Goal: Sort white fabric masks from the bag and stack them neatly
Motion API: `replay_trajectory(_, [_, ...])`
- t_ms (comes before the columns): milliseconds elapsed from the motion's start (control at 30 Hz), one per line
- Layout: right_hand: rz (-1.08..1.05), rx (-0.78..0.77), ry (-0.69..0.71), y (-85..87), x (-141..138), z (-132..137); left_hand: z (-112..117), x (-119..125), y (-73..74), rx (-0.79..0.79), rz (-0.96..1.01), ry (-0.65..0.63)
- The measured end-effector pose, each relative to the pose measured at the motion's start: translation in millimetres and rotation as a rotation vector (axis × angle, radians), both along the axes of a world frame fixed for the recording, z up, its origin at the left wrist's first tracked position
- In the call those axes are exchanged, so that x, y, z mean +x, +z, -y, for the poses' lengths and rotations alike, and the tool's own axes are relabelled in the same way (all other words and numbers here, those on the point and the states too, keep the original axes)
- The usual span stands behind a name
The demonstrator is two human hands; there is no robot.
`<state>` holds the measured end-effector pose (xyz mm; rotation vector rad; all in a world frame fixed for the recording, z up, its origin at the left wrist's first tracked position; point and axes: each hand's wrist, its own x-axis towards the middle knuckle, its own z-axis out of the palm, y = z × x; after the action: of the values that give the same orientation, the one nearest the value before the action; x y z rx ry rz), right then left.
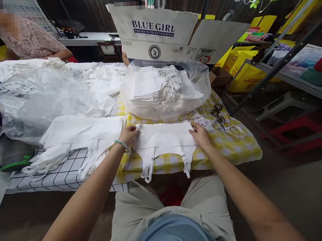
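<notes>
In the head view, the left hand (128, 135) and right hand (200, 134) pinch the far corners of a white cloth piece (164, 134) on the yellow-checked tablecloth (235, 145); just beyond, a clear plastic bag (160, 112) holds stacked white cloths (144, 84) and bunched straps (171, 84).

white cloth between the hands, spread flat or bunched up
Spread flat: the white cloth lies smooth between left hand and right hand, straps at its near edge.

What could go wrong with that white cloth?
Straps on the white cloth hang by the edge of the yellow tablecloth, so they might snag. The scissors lie near the right hand; a careless reach could bring a nick. Loose scraps beside that hand might cling.
</notes>
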<state>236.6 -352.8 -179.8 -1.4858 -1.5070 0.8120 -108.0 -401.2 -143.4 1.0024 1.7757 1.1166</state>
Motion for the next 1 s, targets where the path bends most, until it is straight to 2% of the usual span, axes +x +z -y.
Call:
replay_trajectory(100, [0.068, 0.038, -0.01, 3.5, -2.0, -2.9, -9.8, -6.5, 0.1, -0.009, -0.055, -0.007])
replay_trajectory(233, [0.218, 0.036, -0.038, 14.6, -11.1, -6.3, -19.2, -10.4, -3.8, -0.022, -0.236, 0.017])
replay_trajectory(333, [0.381, 0.157, -0.05, 22.9, -19.0, -0.1, -17.0, -4.7, -7.8, 0.19, -0.458, -0.025])
replay_trajectory(400, [0.513, 0.283, -0.003, 26.2, -25.3, 6.1, -13.1, 4.4, -10.8, 0.363, -0.566, -0.171])
replay_trajectory(433, [0.583, 0.312, 0.053, 26.6, -28.5, 8.5, -11.3, 9.8, -12.7, 0.399, -0.593, -0.257])
replay_trajectory(500, [0.718, 0.263, 0.198, 24.6, -34.1, 10.9, -8.8, 19.7, -18.3, 0.345, -0.628, -0.389])
replay_trajectory(567, [0.83, 0.135, 0.311, 19.9, -37.5, 9.6, -8.5, 25.4, -25.7, 0.234, -0.658, -0.441])
replay_trajectory(633, [0.892, 0.039, 0.353, 14.6, -38.4, 6.0, -10.7, 26.0, -33.0, 0.166, -0.698, -0.465])
replay_trajectory(700, [0.917, 0.018, 0.359, 10.6, -37.6, 2.5, -14.2, 24.6, -36.6, 0.139, -0.754, -0.489])
replay_trajectory(800, [0.946, 0.041, 0.368, 8.8, -34.1, 2.1, -14.0, 28.2, -28.6, 0.04, -0.877, -0.531])
replay_trajectory(900, [0.976, 0.041, 0.359, 9.6, -30.5, 6.5, 0.6, 38.7, -8.5, -0.102, -0.98, -0.597])
replay_trajectory(933, [0.983, 0.039, 0.345, 10.1, -30.7, 7.6, 7.6, 40.6, -2.3, -0.099, -1.004, -0.616])
replay_trajectory(1000, [0.978, 0.115, 0.298, 13.7, -36.5, 9.6, 22.4, 35.1, 6.9, 0.043, -1.035, -0.599])
